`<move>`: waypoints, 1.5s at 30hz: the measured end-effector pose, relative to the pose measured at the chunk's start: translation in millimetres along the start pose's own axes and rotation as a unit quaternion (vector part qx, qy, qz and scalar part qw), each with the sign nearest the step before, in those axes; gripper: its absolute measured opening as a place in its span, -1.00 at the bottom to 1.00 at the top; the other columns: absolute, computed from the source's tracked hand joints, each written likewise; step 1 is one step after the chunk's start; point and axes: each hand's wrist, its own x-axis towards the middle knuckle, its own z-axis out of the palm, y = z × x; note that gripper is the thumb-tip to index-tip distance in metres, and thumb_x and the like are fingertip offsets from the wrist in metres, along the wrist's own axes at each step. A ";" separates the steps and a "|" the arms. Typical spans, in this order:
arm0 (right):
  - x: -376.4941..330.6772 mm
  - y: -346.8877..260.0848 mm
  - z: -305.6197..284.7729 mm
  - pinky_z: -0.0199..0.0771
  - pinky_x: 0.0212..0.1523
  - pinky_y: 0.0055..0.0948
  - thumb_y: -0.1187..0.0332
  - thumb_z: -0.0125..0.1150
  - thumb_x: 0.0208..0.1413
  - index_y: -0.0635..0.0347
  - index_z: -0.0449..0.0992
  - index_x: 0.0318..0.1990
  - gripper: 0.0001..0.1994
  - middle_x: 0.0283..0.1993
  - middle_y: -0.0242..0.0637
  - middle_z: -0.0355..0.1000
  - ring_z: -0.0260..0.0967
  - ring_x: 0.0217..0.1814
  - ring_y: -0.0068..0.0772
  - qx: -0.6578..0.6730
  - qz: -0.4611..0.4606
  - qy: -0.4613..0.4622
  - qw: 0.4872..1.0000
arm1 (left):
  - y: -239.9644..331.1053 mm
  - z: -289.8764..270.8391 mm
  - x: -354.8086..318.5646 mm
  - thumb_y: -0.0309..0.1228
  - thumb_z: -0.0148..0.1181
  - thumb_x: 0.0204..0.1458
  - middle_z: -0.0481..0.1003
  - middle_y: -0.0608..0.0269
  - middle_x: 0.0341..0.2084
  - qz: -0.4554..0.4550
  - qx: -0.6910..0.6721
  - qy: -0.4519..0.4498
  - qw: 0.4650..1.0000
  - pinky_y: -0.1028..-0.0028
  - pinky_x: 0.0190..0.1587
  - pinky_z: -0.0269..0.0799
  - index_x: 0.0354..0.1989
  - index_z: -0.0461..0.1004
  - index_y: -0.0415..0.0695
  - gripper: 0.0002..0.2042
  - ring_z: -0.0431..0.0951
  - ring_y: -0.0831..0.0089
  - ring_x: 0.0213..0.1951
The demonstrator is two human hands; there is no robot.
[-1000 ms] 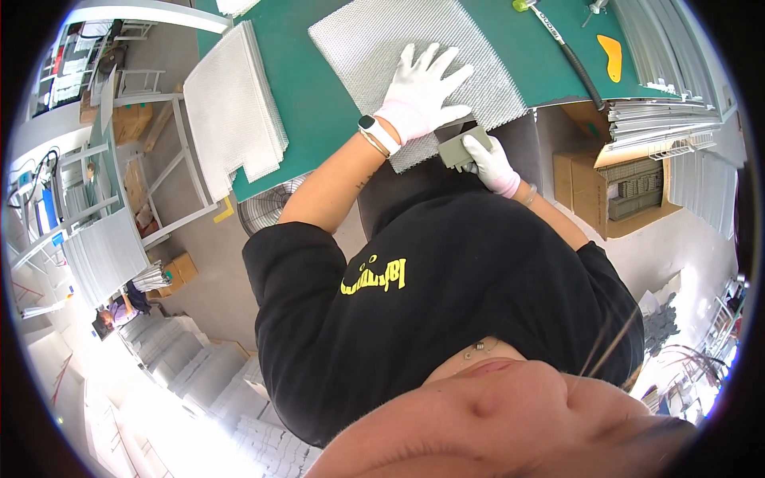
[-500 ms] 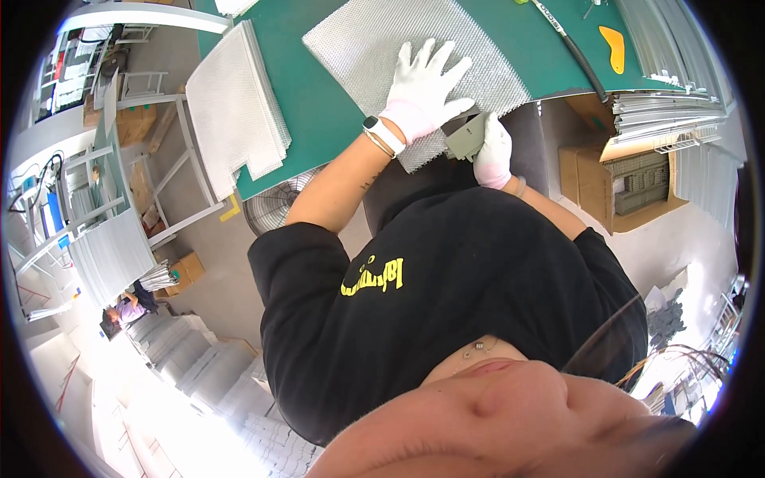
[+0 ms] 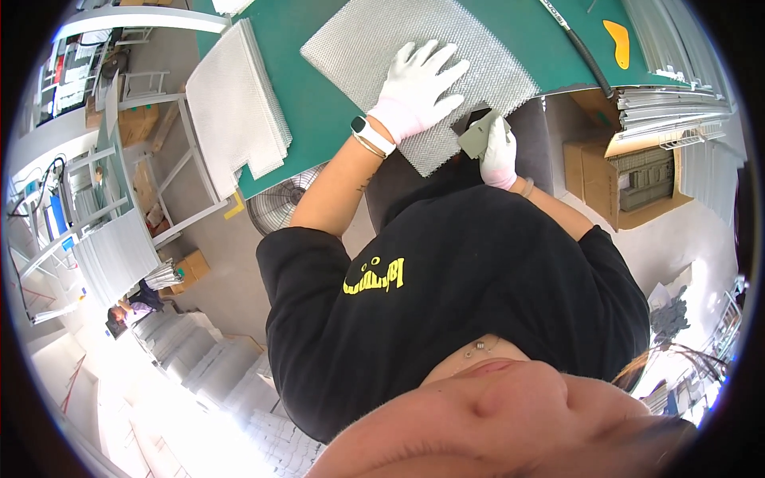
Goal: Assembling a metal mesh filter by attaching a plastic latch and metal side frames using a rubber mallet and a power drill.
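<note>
A silvery mesh sheet [image 3: 478, 64] lies on the green tabletop [image 3: 550, 48], its near corner reaching past the front edge. My left hand [image 3: 418, 88], in a white glove, rests flat on the sheet with its fingers spread. Just right of that corner, my gloved right hand [image 3: 499, 155] grips a small grey-green block [image 3: 476, 137], its kind not clear. The block is close to a notch in the sheet's near edge; I cannot tell whether it touches the mesh.
More mesh sheets [image 3: 235, 103] are stacked at the table's left. A black-handled hammer-like tool [image 3: 588, 60] and a yellow flat piece [image 3: 617, 44] lie at the right. Below stand a cardboard box [image 3: 594, 179] of grey parts and a fan [image 3: 279, 199]. Someone [image 3: 131, 309] is far left.
The mesh sheet has shifted slightly toward me and to the right. My left hand moved a little left and down, while the right hand turned the block, which sits slightly further right.
</note>
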 end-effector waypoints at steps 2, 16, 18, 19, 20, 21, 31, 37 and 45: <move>0.0 -0.1 2.7 0.50 -0.20 -0.48 0.02 -0.10 0.43 0.27 0.49 -0.11 -0.56 -0.26 -0.31 0.51 0.46 -0.28 -0.51 0.004 -0.005 0.007 1.000 | 3.4 1.3 0.2 -0.03 0.13 0.15 0.28 0.09 0.32 -0.004 0.016 0.002 1.000 -0.04 0.40 -0.02 0.29 0.39 0.11 -0.48 0.21 0.05 0.36; 5.1 2.5 -2.0 0.49 -0.16 -0.48 0.04 -0.11 0.44 0.25 0.48 -0.08 -0.58 -0.23 -0.34 0.50 0.46 -0.23 -0.53 0.040 0.029 -0.004 0.999 | 2.9 -17.7 -1.2 0.08 0.28 -0.03 0.19 0.02 0.38 -0.006 -0.055 -0.059 0.997 -0.08 0.45 -0.14 0.33 0.34 0.05 -0.28 0.09 -0.05 0.42; 3.7 -3.5 -3.2 0.49 -0.15 -0.48 0.04 -0.11 0.44 0.25 0.48 -0.09 -0.58 -0.23 -0.34 0.50 0.46 -0.23 -0.54 0.054 0.040 0.001 0.998 | 18.4 -30.7 -7.6 0.10 0.34 -0.11 0.14 -0.01 0.40 -0.024 -0.045 -0.095 0.994 -0.14 0.45 -0.21 0.34 0.32 0.02 -0.19 0.02 -0.12 0.43; 4.5 -5.0 -6.0 0.49 -0.15 -0.48 0.04 -0.10 0.44 0.24 0.49 -0.09 -0.59 -0.22 -0.34 0.50 0.46 -0.22 -0.55 0.041 0.035 -0.005 0.999 | 21.8 -32.6 -12.2 0.10 0.34 -0.11 0.14 -0.01 0.40 -0.023 -0.045 -0.095 0.994 -0.14 0.45 -0.21 0.34 0.32 0.02 -0.19 0.02 -0.12 0.43; 5.2 -5.9 -7.7 0.49 -0.15 -0.48 0.04 -0.10 0.44 0.24 0.49 -0.08 -0.59 -0.22 -0.34 0.50 0.46 -0.22 -0.56 0.029 0.031 -0.012 0.999 | 23.3 -32.5 -17.7 0.10 0.34 -0.11 0.13 -0.01 0.40 -0.032 -0.025 -0.102 0.994 -0.16 0.44 -0.22 0.35 0.31 0.03 -0.19 0.01 -0.15 0.43; 6.1 -6.4 -8.3 0.49 -0.15 -0.48 0.04 -0.10 0.44 0.24 0.49 -0.08 -0.59 -0.22 -0.34 0.50 0.46 -0.22 -0.56 0.029 0.031 -0.011 0.999 | 22.2 -30.6 -22.0 0.09 0.34 -0.11 0.13 -0.01 0.40 -0.041 -0.006 -0.110 0.993 -0.19 0.44 -0.24 0.36 0.30 0.04 -0.18 -0.01 -0.17 0.43; 8.4 -12.0 16.0 0.45 -0.22 -0.52 0.13 -0.05 0.44 0.24 0.49 -0.12 -0.66 -0.27 -0.39 0.49 0.39 -0.29 -0.62 0.017 -0.024 0.022 0.999 | 16.6 -12.2 -27.8 0.02 0.22 0.03 0.16 -0.03 0.36 -0.024 -0.020 -0.073 0.997 -0.26 0.41 -0.24 0.35 0.31 0.06 -0.32 0.02 -0.20 0.40; 6.1 -37.8 -6.7 0.40 -0.28 -0.53 0.17 0.04 0.40 0.16 0.53 -0.20 -0.73 -0.33 -0.53 0.43 0.31 -0.31 -0.71 -0.058 0.074 -0.066 0.993 | 35.3 -14.6 -39.8 0.00 0.19 0.05 0.16 -0.04 0.36 -0.038 -0.046 -0.078 0.995 -0.27 0.40 -0.26 0.35 0.31 0.06 -0.34 0.01 -0.23 0.40; 15.0 -33.3 -21.2 0.43 -0.23 -0.55 0.18 0.14 0.35 0.14 0.55 -0.14 -0.77 -0.28 -0.54 0.46 0.35 -0.27 -0.72 -0.025 0.119 -0.109 0.987 | 45.4 -9.7 -39.0 -0.05 0.19 0.06 0.28 0.03 0.25 -0.044 -0.029 -0.034 0.998 -0.23 0.38 -0.16 0.27 0.40 0.09 -0.44 0.14 -0.17 0.32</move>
